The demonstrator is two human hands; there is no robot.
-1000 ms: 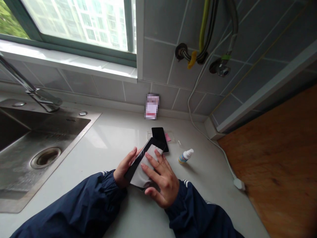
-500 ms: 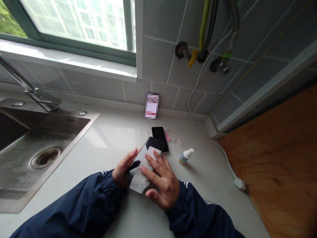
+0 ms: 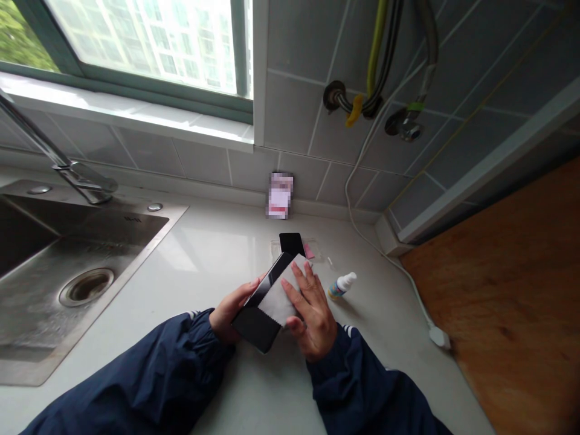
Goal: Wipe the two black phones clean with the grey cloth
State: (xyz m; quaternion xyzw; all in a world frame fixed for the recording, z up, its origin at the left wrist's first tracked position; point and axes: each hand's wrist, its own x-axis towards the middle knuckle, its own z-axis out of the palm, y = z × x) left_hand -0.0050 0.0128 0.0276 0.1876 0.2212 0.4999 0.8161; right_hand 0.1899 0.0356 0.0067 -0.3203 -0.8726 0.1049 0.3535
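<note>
Slid toward the far end since the earlier frame, a white pinked-edge cloth [image 3: 278, 296] is pressed onto a black smartphone [image 3: 256, 326], whose near end is now left bare. The phone is held tilted above the counter, its long axis running from near-left to far-right, and is gripped along its near edge by the curled left hand [image 3: 231, 314]. The right hand [image 3: 315, 317] is laid open on the cloth, fingers spread, and is on the far side of the phone. Beyond its far end, a second black phone [image 3: 292, 243] lies on a clear plastic tray [image 3: 277, 249], with a pink tab [image 3: 309, 251] beside it. A small white-capped bottle [image 3: 342, 287] stands off to the right. A stainless-steel sink [image 3: 136, 208] is set to the left.
</note>
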